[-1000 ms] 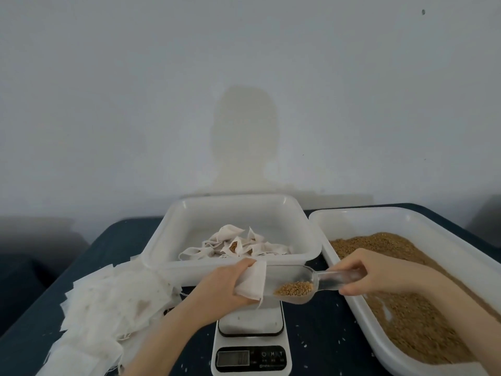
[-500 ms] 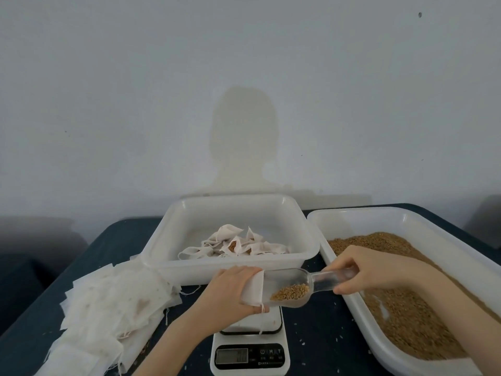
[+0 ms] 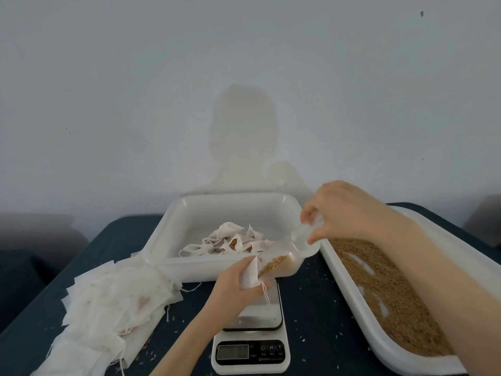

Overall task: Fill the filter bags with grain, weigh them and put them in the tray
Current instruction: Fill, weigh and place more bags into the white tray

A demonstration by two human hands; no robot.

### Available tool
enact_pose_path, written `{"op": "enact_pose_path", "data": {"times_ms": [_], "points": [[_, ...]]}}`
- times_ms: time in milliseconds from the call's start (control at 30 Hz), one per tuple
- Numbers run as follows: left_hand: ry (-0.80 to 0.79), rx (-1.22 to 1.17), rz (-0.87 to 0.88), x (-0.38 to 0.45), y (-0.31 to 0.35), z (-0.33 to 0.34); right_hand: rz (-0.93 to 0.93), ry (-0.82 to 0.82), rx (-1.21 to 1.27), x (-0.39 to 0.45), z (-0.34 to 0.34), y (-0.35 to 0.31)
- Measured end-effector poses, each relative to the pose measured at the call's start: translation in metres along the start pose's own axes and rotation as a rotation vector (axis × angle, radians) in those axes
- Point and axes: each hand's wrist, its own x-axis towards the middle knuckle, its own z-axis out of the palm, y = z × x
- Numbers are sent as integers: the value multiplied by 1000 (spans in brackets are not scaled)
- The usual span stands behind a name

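My left hand (image 3: 238, 280) grips a white filter bag (image 3: 250, 275) by its mouth, just above the scale (image 3: 253, 337). My right hand (image 3: 344, 210) holds the handle of a clear plastic scoop (image 3: 284, 257) raised high, so the scoop tilts down with its front end inside the bag. Grain (image 3: 272, 265) slides down the scoop toward the bag. Behind them the white tray (image 3: 168, 240) holds several filled bags (image 3: 233, 240). At the right, a long white tub (image 3: 352, 299) is full of brown grain (image 3: 387, 291).
A heap of empty filter bags (image 3: 108, 305) lies on the dark blue table (image 3: 311, 308) at the left. Loose grains are scattered on the cloth around the scale. A pale wall stands right behind the tray.
My right hand has lifted the scoop handle up and back, tipping the scoop from level to steeply downward into the bag. The grain has slid toward the bag mouth.
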Motion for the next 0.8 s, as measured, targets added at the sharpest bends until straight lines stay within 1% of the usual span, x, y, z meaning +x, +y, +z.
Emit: {"op": "enact_pose_path", "data": {"times_ms": [67, 167, 233, 367, 467, 600, 800], "points": [[-8, -66, 8, 0, 1, 3, -46, 42, -130, 6, -8, -5], [12, -113, 5, 0, 3, 11, -86, 79, -241, 12, -18, -14], [42, -137, -5, 1, 5, 15, -91, 86, -293, 14, -22, -20], [50, -129, -24, 2, 9, 18, -94, 109, -329, 14, -23, -26], [45, -124, -30, 2, 12, 17, -62, 99, -291, 8, -22, -20], [16, -74, -22, 4, 12, 10, 5, 58, -132, -13, -6, 2], [-20, 6, 0, 8, 9, 10, 170, -174, 49, -55, 45, 43]]}}
